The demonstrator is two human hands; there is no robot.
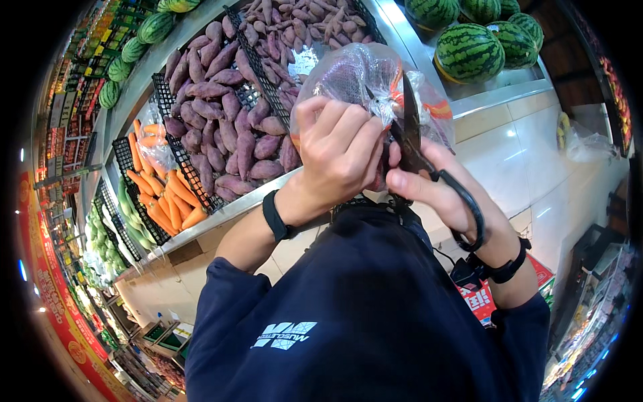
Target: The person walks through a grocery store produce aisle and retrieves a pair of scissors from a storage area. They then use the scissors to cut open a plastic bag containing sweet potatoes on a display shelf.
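Observation:
My left hand is closed on the gathered plastic of a clear bag with dark reddish contents. My right hand holds a pair of dark scissors, whose black handle loop rests against my palm. The scissor blades are spread and point up at the bag's bunched, twisted neck, where orange strips show. Whether the blades touch the plastic I cannot tell. The bag hangs over the edge of the bin of purple sweet potatoes, and its lower part is hidden behind my hands.
Black plastic crates hold carrots and smaller sweet potatoes on a metal-edged stand. Watermelons sit on a metal shelf at the upper right. A plastic bag lies at the right. Green vegetables are at the left.

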